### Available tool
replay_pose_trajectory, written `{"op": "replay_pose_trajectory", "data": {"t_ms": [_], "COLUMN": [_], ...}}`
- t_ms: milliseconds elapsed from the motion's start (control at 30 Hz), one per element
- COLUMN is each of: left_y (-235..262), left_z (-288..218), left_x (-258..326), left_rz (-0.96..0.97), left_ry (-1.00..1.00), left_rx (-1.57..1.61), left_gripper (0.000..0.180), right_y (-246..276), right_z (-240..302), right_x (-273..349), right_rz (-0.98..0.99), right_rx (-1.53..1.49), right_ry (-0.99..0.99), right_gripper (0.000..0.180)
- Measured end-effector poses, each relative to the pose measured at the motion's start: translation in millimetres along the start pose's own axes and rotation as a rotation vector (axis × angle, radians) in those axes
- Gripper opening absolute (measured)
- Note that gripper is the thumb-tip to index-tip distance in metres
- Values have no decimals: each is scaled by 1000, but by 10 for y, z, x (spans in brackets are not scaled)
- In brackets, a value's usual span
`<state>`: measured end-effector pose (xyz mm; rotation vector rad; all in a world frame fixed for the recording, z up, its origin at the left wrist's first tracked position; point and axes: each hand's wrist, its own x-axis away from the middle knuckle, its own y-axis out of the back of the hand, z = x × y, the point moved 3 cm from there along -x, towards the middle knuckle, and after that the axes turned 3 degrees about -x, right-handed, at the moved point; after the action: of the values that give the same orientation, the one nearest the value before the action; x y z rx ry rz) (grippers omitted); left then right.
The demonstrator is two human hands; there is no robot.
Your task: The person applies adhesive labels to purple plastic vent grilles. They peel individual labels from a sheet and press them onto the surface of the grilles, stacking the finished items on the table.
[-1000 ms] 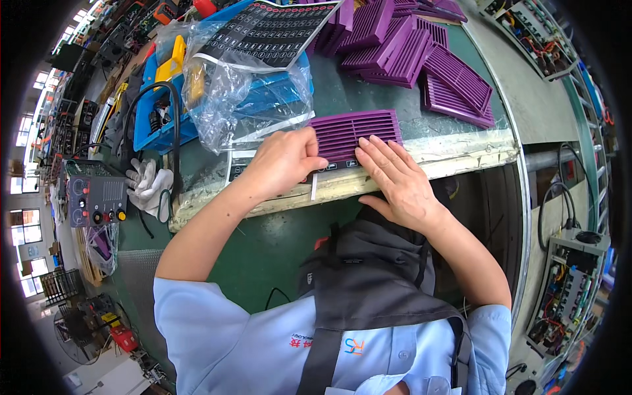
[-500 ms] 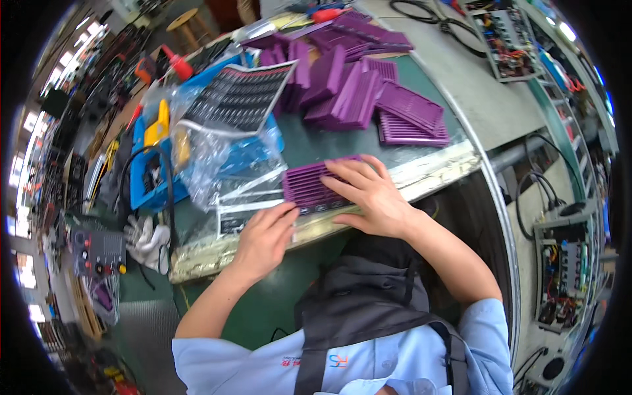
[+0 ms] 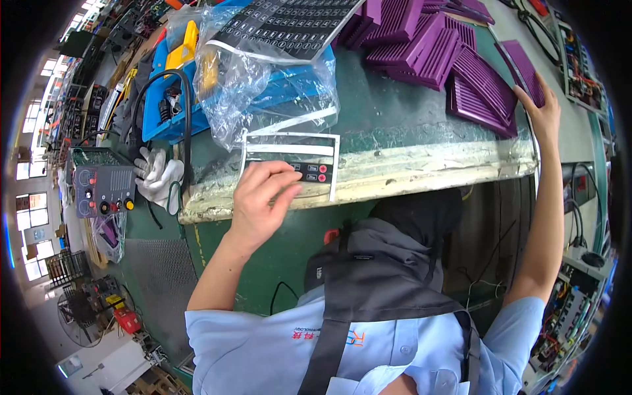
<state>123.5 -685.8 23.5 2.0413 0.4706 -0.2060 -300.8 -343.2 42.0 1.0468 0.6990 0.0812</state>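
Note:
My right hand [image 3: 545, 117] reaches out to the far right, gripping a purple slatted panel [image 3: 522, 71] that stands tilted near the table's right edge. Thumb and fingers hold its lower end. My left hand [image 3: 260, 204] hovers at the front edge of the table over a label sheet [image 3: 334, 148] with a white border and small dark labels marked in red. Its fingers are bent, with the thumb apart from them, and they cover part of the sheet. Nothing shows between them. Left of the right hand lie several purple slatted panels [image 3: 484, 85], overlapping in a heap.
A blue bin [image 3: 153, 108] holds tools and clear plastic bags [image 3: 230, 99]. A large black label sheet [image 3: 289, 29] lies on top. Left of it are a black cable [image 3: 189, 125], white gloves [image 3: 158, 174] and a grey control box [image 3: 102, 191]. Opened electronics units [image 3: 582, 72] stand on the right.
My right hand has moved from the front panel to the far right, where it grips a panel. The panel that lay under both hands has left the label sheet. The view has shifted.

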Motion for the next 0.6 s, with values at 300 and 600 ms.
{"op": "replay_pose_trajectory", "data": {"t_ms": [300, 600], "left_y": [-188, -346], "left_z": [11, -126], "left_x": [-370, -511], "left_rz": [309, 191], "left_ry": [186, 261], "left_rx": [8, 547], "left_gripper": [26, 11], "right_y": [-842, -459], "right_z": [-345, -88], "right_x": [-269, -339], "right_rz": [274, 27], "right_rx": [-405, 113], "right_ry": [-60, 226], "right_gripper": [55, 36]}}
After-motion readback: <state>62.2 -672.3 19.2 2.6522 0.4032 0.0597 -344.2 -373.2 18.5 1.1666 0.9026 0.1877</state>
